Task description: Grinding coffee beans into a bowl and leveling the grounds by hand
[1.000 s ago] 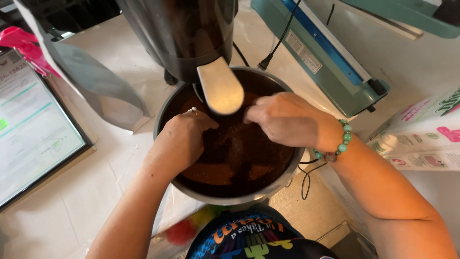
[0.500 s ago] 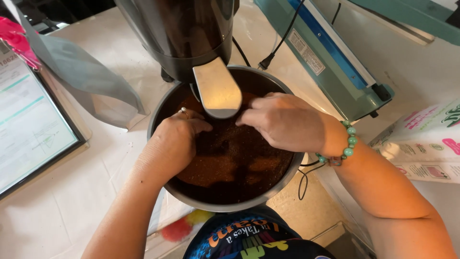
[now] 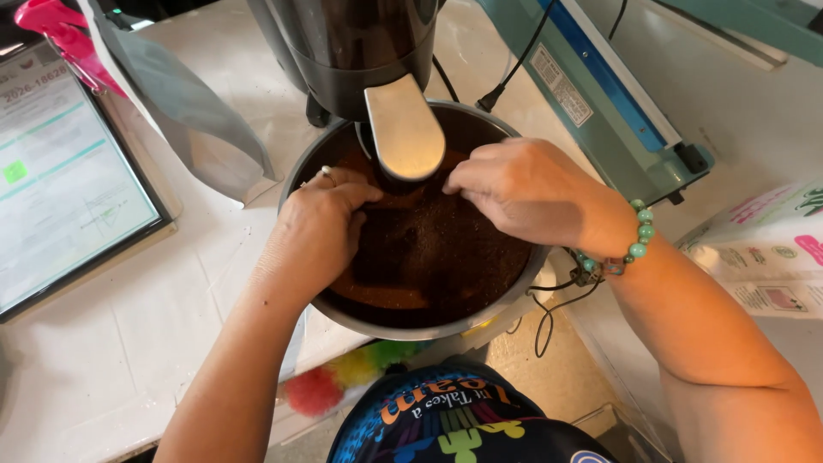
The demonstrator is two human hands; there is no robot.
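White countertop (image 3: 129,343) holds a metal bowl (image 3: 403,326) of brown grounds (image 3: 437,249); left hand (image 3: 317,227) and right hand (image 3: 523,189), both curled, dig into it beneath the grinder's spout (image 3: 403,129).

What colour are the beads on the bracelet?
Green, pale and darker shades, on the bracelet at the right hand's wrist; the head view shows it.

Bowl (image 3: 514,296) ctr of counter (image 3: 103,343), both hands in it; grinder (image 3: 360,43) at 12; tablet (image 3: 69,180) at 9; sealer (image 3: 600,103) at 2.
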